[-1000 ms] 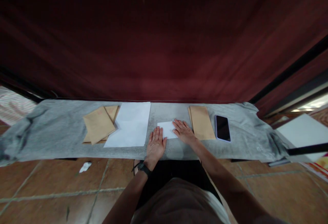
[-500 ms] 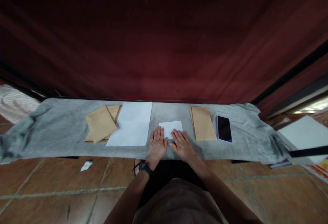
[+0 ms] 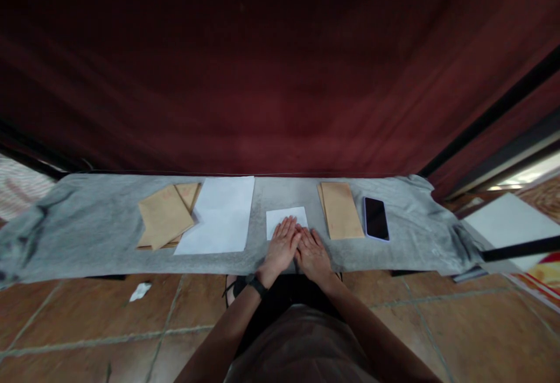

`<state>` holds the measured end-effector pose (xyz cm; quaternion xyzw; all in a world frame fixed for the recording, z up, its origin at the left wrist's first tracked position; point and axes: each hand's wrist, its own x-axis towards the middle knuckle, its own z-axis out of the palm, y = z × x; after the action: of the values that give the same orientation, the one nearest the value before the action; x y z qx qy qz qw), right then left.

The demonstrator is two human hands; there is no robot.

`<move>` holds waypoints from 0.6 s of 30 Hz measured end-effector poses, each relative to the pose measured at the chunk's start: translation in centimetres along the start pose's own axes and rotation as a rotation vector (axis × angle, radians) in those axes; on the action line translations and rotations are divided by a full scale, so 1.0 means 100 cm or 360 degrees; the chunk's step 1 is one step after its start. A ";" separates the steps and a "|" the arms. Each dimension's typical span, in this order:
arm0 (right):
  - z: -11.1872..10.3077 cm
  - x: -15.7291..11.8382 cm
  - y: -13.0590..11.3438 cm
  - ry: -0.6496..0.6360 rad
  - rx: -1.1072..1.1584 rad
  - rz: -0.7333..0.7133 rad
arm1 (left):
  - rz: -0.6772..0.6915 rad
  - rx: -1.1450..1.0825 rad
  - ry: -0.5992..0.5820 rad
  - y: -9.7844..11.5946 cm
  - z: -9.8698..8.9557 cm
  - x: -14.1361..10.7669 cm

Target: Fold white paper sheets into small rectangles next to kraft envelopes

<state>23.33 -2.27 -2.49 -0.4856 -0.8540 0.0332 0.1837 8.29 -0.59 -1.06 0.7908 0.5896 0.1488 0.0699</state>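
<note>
A small folded sheet of white paper [image 3: 275, 219] lies on the grey cloth in front of me. My left hand [image 3: 282, 246] rests flat on its near part, fingers stretched out. Beside it, touching or slightly overlapping, my right hand [image 3: 312, 253] lies flat over the paper's near right corner. Both palms face down, and they hide the paper's near edge. To the left is larger white paper [image 3: 221, 213], spread flat. On the right, brown envelopes [image 3: 343, 211] sit in a small stack.
More brown envelopes [image 3: 166, 213] lie fanned at the left, partly against the large white paper. A phone [image 3: 376, 218] is right of the envelope stack. Grey cloth [image 3: 96, 225] covers the narrow bench. A dark red curtain [image 3: 280, 91] hangs behind it.
My left hand has slid right across the small paper and now meets my right hand. The whole view has shifted slightly, so things appear a little further left.
</note>
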 end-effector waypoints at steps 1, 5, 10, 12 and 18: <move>0.000 0.000 0.000 -0.0010 0.0003 -0.0004 | 0.0025 -0.0005 -0.0043 0.005 0.002 0.005; -0.001 0.001 0.000 -0.0037 0.0018 0.0005 | 0.0000 0.0027 -0.0071 0.010 0.006 0.018; -0.001 0.002 -0.001 0.0003 0.0013 0.0044 | -0.0106 0.0088 -0.0036 -0.007 0.008 0.018; -0.001 0.002 -0.001 0.0021 0.0008 0.0043 | -0.0158 0.0132 -0.0015 -0.015 0.008 0.017; -0.001 0.001 -0.001 0.0037 -0.0005 0.0025 | -0.0313 0.0226 0.0099 -0.035 0.005 0.010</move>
<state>23.22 -2.20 -2.38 -0.4929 -0.8481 0.0276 0.1924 5.52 1.40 -2.36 0.7272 0.6752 0.1237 0.0096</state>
